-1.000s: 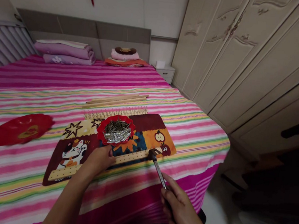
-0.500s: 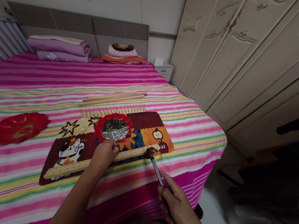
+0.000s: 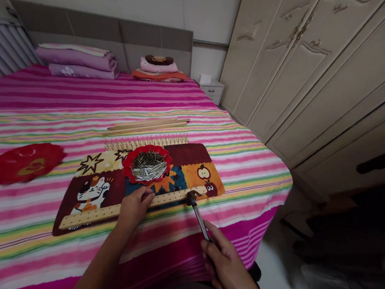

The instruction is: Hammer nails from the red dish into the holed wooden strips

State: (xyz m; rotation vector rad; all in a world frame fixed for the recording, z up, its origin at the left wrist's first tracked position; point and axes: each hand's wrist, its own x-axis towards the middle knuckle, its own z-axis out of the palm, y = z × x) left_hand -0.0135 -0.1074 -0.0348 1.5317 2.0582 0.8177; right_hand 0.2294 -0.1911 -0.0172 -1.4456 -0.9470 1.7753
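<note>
My right hand (image 3: 225, 255) grips the handle of a hammer (image 3: 201, 218), whose dark head rests at the right part of a wooden strip (image 3: 96, 217). Rows of small dark dots run along this strip, and a few thin nails seem to stand in it left of the hammer head. Over the strip's middle, my left hand (image 3: 134, 209) is closed in a pinch; what its fingertips hold is too small to make out. Just beyond it, a red scalloped bowl (image 3: 125, 173) holds a heap of nails (image 3: 148, 166). Strip and bowl lie on a patterned mat (image 3: 65, 196).
Behind the bowl lies another wooden strip (image 3: 145, 141) bristling with upright nails, with plain wooden sticks (image 3: 150, 125) farther back. A red plate (image 3: 22, 163) is at the left on the striped bed (image 3: 243, 176). Folded bedding (image 3: 78, 60) sits by the headboard; wardrobes (image 3: 286, 72) stand at right.
My left hand has drawn back from the bowl's near edge down to the wooden strip. The hammer and my right hand have barely shifted.
</note>
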